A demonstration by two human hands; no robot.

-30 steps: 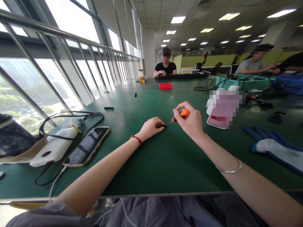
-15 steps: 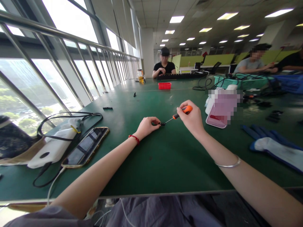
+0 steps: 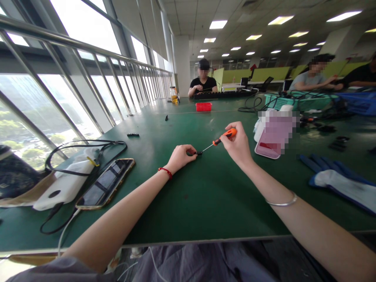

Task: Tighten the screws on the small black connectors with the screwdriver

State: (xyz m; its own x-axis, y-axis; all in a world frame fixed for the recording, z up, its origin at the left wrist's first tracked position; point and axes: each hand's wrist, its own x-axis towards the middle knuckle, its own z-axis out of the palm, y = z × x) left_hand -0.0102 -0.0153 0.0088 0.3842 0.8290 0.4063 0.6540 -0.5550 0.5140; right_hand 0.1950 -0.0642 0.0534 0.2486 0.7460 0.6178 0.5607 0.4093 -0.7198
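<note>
Just above the green tabletop (image 3: pixel 188 211), my left hand (image 3: pixel 181 158) pinches a small black part (image 3: pixel 199 153) between thumb and fingers. What kind of part it is, I cannot make out. My right hand (image 3: pixel 239 144) grips the orange and black handle of a screwdriver (image 3: pixel 225 136). Its thin metal shaft slants down to the left, and the tip meets the right end of the black part or lies very close to it.
At left lie a phone (image 3: pixel 106 183), a white power bank (image 3: pixel 66 182) and looped black cable. A pink-cased phone (image 3: pixel 268 141) and a blue-white glove (image 3: pixel 343 186) are at right. Farther back are a red tray (image 3: pixel 203 107), a green basket (image 3: pixel 317 102) and people seated.
My right hand has its fingers slightly more opened around the screwdriver handle, and the handle tilts a little higher. The left hand keeps its hold on the black part.
</note>
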